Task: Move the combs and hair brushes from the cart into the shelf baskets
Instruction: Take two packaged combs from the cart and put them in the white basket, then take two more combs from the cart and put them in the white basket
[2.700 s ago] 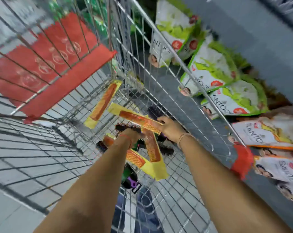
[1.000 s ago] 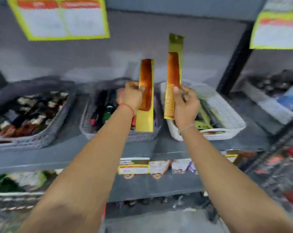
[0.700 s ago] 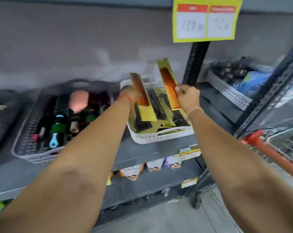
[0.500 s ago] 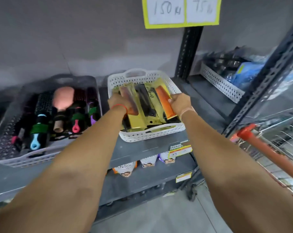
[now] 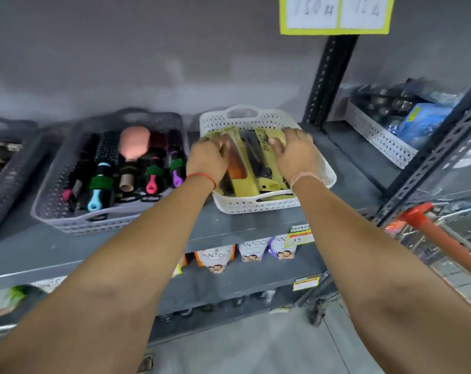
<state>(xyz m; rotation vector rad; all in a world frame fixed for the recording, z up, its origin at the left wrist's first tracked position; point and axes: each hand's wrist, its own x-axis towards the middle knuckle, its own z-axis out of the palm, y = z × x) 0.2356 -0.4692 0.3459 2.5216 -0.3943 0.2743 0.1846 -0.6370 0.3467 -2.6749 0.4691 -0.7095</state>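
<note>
Both your hands are down in the white basket point(image 5: 269, 205) on the shelf point(image 5: 175, 233). Left hand point(image 5: 207, 160) lies on the yellow comb packs point(image 5: 245, 182), fingers bent over one; right hand point(image 5: 296, 155) presses flat on another pack, fingers together. Brushes point(image 5: 102, 171) sit in the grey basket point(image 5: 75, 222) just beside it, cart point(image 5: 439, 236) off to your right.

The white basket point(image 5: 258, 205) and the grey basket point(image 5: 67, 222) look like perforated matt plastic. The comb packs point(image 5: 246, 182) have glossy yellow sleeves. The shelf point(image 5: 26, 255) is painted grey metal, smooth and dull. The cart handle point(image 5: 442, 238) is red plastic over wire metal.
</note>
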